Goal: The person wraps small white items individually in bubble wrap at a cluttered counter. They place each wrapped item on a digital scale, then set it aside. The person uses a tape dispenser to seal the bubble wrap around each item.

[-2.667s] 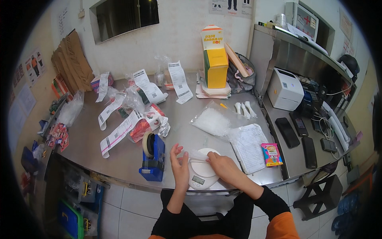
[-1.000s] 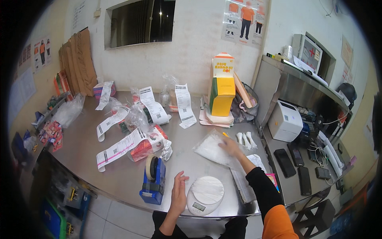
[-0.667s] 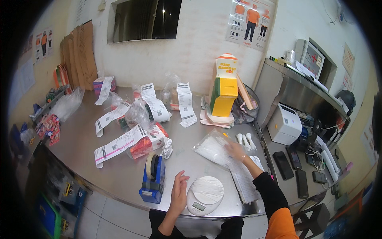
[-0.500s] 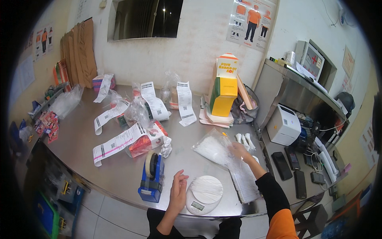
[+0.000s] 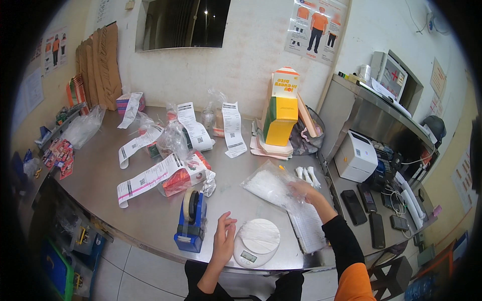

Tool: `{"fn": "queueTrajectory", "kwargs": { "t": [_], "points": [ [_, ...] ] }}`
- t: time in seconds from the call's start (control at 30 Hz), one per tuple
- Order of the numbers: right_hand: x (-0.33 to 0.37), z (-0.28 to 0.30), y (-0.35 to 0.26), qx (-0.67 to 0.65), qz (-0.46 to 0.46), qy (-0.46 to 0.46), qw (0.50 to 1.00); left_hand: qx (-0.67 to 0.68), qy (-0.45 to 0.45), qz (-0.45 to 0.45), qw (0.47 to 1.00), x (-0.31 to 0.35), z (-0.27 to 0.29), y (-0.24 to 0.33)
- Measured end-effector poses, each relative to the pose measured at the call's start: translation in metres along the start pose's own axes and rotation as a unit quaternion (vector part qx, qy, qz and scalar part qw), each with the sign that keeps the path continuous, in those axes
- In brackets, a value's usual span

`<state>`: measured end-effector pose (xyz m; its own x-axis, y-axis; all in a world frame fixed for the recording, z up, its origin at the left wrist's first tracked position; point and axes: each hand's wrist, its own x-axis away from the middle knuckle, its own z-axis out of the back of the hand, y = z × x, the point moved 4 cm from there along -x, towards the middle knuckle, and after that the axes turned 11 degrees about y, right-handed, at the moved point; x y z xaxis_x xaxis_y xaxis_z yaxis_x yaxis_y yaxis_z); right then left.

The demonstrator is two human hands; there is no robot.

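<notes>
Found a white digital scale [image 5: 257, 243] at the near edge of the steel table [image 5: 140, 220]; taken as reference for all positions. Noted the left hand [image 5: 224, 236] just left of the scale, fingers loosely curved and parted, with no hold on anything. Sighted a blue tape dispenser [image 5: 191, 223] farther left of the scale, past that hand. Recorded a ruled pad [image 5: 309, 231] to the right of the scale. Located a clear bag [image 5: 266, 186] of white contents beyond the scale, slightly right, lying on the table. Observed the right hand [image 5: 305, 191] beyond and right of the scale, fingers bent at the bag's right side; cannot tell the tightness of the fingers or any firm hold on the film. Counted three white bundles [image 5: 309, 176] farther beyond the scale, to the right. Logged bagged goods [image 5: 193, 173] with long paper slips [image 5: 150, 180] beyond the scale to the left, and an upright yellow carton [image 5: 280, 125] well beyond it.
</notes>
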<state>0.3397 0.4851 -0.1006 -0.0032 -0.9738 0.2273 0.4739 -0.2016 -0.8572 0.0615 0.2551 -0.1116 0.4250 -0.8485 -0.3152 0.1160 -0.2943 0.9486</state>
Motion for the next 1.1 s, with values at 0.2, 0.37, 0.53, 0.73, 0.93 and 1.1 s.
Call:
{"fn": "queueTrajectory", "kwargs": {
  "t": [0.2,0.37,0.53,0.73,0.93,1.1],
  "points": [
    [0.014,0.013,0.009,-0.160,-0.078,-0.040,0.983,0.002,0.002,0.001,1.000,0.001,-0.001,-0.001],
    [0.036,0.033,0.020,-0.099,-0.107,-0.056,0.988,0.011,0.006,0.016,1.000,0.001,0.001,0.000],
    [0.074,0.062,0.033,-0.073,-0.106,-0.077,0.989,0.040,0.045,-0.028,0.998,0.002,0.003,0.011],
    [0.134,0.107,0.044,-0.169,-0.112,-0.045,0.978,-0.049,0.191,-0.317,0.927,0.044,0.009,0.064],
    [0.155,0.088,-0.007,-0.391,0.051,-0.043,0.918,0.303,-0.044,0.096,0.947,0.082,-0.126,0.068],
    [0.153,0.051,-0.037,-0.463,0.084,-0.006,0.882,0.507,-0.151,0.474,0.703,0.058,-0.224,0.048]
  ]
}}
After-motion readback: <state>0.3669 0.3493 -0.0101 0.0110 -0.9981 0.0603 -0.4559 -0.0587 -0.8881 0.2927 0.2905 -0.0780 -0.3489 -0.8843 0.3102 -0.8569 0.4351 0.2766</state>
